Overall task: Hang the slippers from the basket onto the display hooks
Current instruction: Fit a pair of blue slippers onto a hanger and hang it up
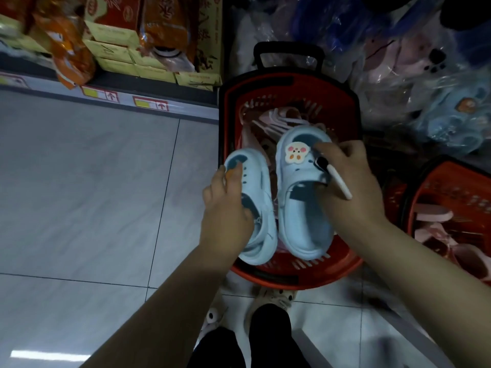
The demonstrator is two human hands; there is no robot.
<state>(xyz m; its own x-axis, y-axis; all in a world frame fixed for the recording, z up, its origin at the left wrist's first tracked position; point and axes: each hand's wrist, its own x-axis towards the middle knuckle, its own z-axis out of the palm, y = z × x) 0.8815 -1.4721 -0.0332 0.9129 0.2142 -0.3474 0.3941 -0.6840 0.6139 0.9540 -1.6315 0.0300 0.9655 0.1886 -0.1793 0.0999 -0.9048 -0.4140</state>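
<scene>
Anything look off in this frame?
Nothing spilled or damaged. One oddity: the right hand has a white, black-tipped stick tucked in its fingers while gripping a blue slipper, which crowds that grip. The left hand grips the other slipper over the basket.

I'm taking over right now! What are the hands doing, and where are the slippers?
Left hand holds the left blue slipper.
Right hand holds the right blue slipper, plus a white stick with a black tip.
Both slippers are above the red basket; pink slippers lie inside it.
Done: this pair is picked up.
Left: no hooks are in view, so hang this pair, then the rest.
</scene>
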